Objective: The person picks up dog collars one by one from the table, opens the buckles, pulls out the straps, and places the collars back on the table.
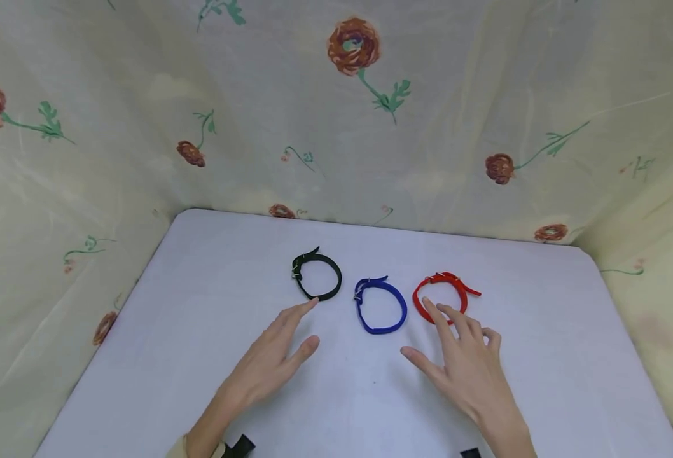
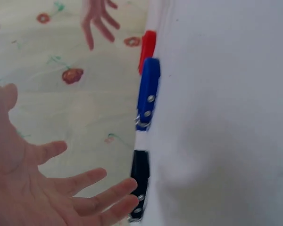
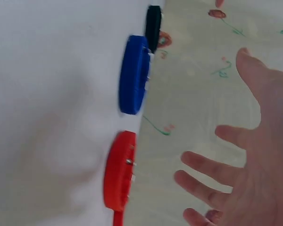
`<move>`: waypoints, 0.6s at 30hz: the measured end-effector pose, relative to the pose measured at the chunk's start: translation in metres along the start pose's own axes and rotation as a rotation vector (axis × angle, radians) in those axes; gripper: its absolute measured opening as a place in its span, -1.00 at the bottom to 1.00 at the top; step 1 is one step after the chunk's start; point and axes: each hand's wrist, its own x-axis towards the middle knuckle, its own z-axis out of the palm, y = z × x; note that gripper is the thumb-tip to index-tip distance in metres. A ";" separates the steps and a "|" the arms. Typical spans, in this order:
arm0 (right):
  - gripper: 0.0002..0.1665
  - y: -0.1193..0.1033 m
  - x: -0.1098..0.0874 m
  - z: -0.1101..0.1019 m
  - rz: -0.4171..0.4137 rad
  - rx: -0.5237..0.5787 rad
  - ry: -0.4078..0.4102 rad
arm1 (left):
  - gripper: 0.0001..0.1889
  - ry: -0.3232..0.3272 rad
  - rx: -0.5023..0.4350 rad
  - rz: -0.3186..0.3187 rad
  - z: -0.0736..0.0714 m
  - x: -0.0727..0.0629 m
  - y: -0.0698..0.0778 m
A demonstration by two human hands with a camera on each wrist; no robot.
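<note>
Three small buckled collars lie in a row on the white table, each fastened into a loop. The black collar [image 1: 337,275] is at the left, the blue collar [image 1: 403,312] in the middle and the red collar [image 1: 465,299] at the right, its strap end pointing outward. My left hand [image 1: 270,359] hovers with spread fingers, its fingertips overlapping the near edge of the black collar in the head view. Fingers apart and holding nothing, my right hand [image 1: 468,366] is over the table's near side, its index fingertip overlapping the red loop. Metal buckles show on the blue collar [image 2: 148,89] in the left wrist view.
The white table [image 1: 228,254] has rounded far corners. A pale cloth [image 1: 428,127] printed with brown-red flowers hangs behind it and along both sides. Dark wrist straps [image 1: 239,447] show at the bottom of the head view.
</note>
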 end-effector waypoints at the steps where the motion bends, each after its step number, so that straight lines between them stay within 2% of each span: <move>1: 0.08 0.000 0.002 0.004 -0.003 0.009 0.007 | -0.36 -0.011 -0.051 -0.010 0.002 0.003 -0.001; 4: 0.05 0.001 0.009 0.017 -0.012 0.030 0.029 | -0.39 -0.028 -0.189 -0.030 0.011 0.012 -0.001; 8: -0.02 0.001 0.016 0.032 -0.030 0.059 0.051 | -0.40 -0.039 -0.300 -0.039 0.022 0.022 -0.001; 11: -0.18 0.001 0.021 0.041 -0.049 0.117 0.069 | -0.40 -0.046 -0.384 -0.095 0.029 0.028 -0.001; 15: -0.40 0.000 0.028 0.048 -0.066 0.194 0.077 | -0.38 -0.077 -0.558 -0.181 0.036 0.034 -0.001; 18: -0.48 0.000 0.034 0.051 -0.053 0.216 0.072 | -0.35 -0.094 -0.666 -0.212 0.041 0.038 -0.001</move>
